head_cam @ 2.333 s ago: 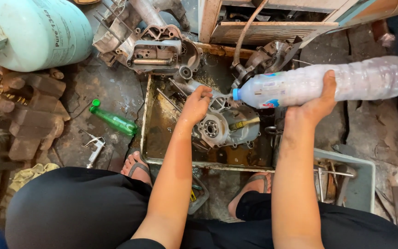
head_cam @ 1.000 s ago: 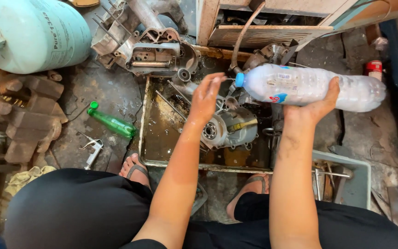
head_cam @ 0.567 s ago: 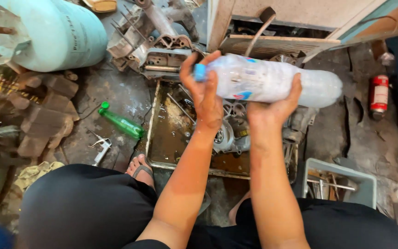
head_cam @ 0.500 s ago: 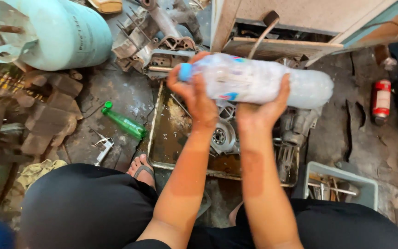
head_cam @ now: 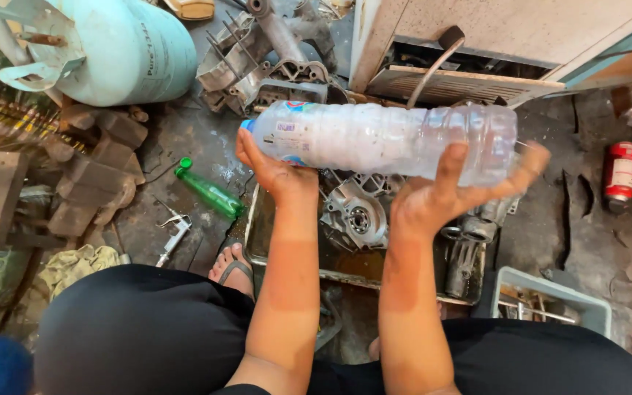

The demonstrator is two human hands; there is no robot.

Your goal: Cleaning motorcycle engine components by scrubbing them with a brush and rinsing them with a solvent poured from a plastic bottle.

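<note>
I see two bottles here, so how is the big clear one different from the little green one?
The clear bottle is much bigger and held level in both hands; the green bottle is small and lies on the floor, untouched. One has a blue cap, the other green. Both lie sideways.

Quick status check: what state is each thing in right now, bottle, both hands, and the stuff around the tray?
Clear plastic bottle: horizontal, held over the tray, blue cap on.
Left hand: gripping the cap end.
Right hand: cradling the base end.
Metal tray: holds engine parts.
Green bottle: lying on the floor.
</note>
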